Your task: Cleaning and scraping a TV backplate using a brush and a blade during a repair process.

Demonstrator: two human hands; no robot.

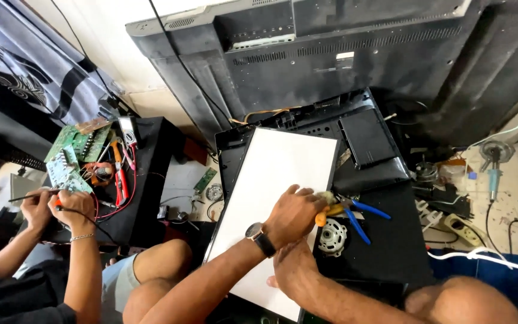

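On the white panel [271,198], two hands work at its right edge.
The left hand [294,215] closes its fingers on the pliers [349,211]; right hand [292,267] rests below, grip unclear. Nearby, another person's hands [55,207] probe a circuit board [67,171].
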